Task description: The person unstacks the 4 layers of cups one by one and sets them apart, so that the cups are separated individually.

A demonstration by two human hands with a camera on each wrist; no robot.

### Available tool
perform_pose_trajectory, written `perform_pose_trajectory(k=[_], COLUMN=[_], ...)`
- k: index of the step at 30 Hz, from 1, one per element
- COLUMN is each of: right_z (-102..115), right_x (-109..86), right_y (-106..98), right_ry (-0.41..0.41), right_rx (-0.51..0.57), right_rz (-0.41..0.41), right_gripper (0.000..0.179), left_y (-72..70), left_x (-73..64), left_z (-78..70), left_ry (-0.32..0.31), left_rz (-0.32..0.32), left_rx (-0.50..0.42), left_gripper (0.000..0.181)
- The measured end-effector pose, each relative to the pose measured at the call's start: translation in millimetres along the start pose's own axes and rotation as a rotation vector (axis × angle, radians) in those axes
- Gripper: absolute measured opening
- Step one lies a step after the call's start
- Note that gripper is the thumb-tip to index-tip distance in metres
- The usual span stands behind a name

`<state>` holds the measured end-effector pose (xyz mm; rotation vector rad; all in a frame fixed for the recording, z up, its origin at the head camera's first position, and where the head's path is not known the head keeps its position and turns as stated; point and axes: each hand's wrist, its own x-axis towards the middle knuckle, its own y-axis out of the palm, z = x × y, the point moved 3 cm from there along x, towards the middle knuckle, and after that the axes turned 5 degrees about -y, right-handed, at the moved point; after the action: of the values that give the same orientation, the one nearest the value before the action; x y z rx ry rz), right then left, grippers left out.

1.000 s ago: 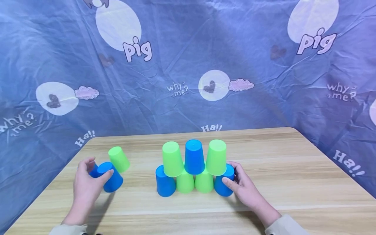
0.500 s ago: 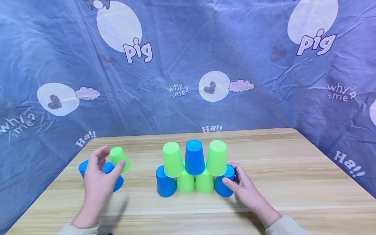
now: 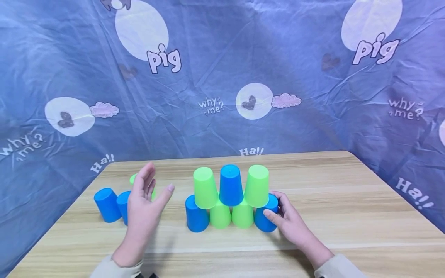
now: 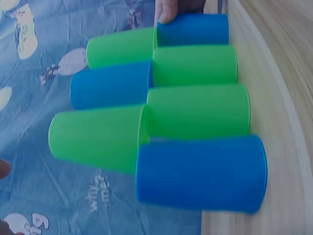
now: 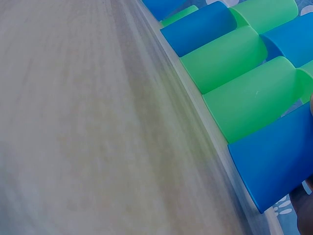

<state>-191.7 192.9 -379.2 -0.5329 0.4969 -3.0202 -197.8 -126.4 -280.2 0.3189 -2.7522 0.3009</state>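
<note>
Left hand: You had your left hand (image 3: 144,202) raised between the loose cups and the stack, fingers extended, thumb spread wide, gripping nothing.
Right hand: Your right hand (image 3: 287,223) gripped the right-end blue cup (image 3: 260,221), thumb on its near side, fingers round behind.
Bottom row: Two inner green cups (image 3: 220,217) stood between that cup and the left-end blue cup (image 3: 197,217), all upside down on the wooden table (image 3: 340,197).
Upper row: A middle blue cup (image 3: 231,186) sat between the upper-left green cup (image 3: 205,189) and the upper-right green cup (image 3: 257,186).
Loose cups: Left of your stack stood two loose blue cups (image 3: 107,205); your left hand partly hid one of them, and most of the loose green cup (image 3: 133,178).
Backdrop: You faced a printed blue cloth (image 3: 194,133).
</note>
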Motion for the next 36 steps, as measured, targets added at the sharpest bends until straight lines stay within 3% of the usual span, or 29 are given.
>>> perform_pose_trajectory(k=[9,20,26,36], right_z=[-3.2,-2.2,-2.2,-2.4], right_x=[1.0,0.3,1.0,-0.3], right_y=[0.8,-0.1,0.6,0.9], right_ry=[-0.007,0.016,0.003,-0.006], right_rx=[0.003,0.001,-0.013,-0.003], right_rz=[0.006,-0.003,0.004,-0.006], right_gripper=[0.042,0.042,0.042,0.042], left_y=[23.8,53.8,59.5,69.2], left_x=[-2.9,-4.0,-5.5,-0.7], left_z=[6.7,23.8,27.0,34.4], left_ry=[-0.067,-0.191,-0.194,-0.156], left_rz=[0.094,0.270,0.293,0.265], left_rx=[-0.056,-0.083,-0.036,-0.018], left_gripper=[0.072,0.086,0.089,0.087])
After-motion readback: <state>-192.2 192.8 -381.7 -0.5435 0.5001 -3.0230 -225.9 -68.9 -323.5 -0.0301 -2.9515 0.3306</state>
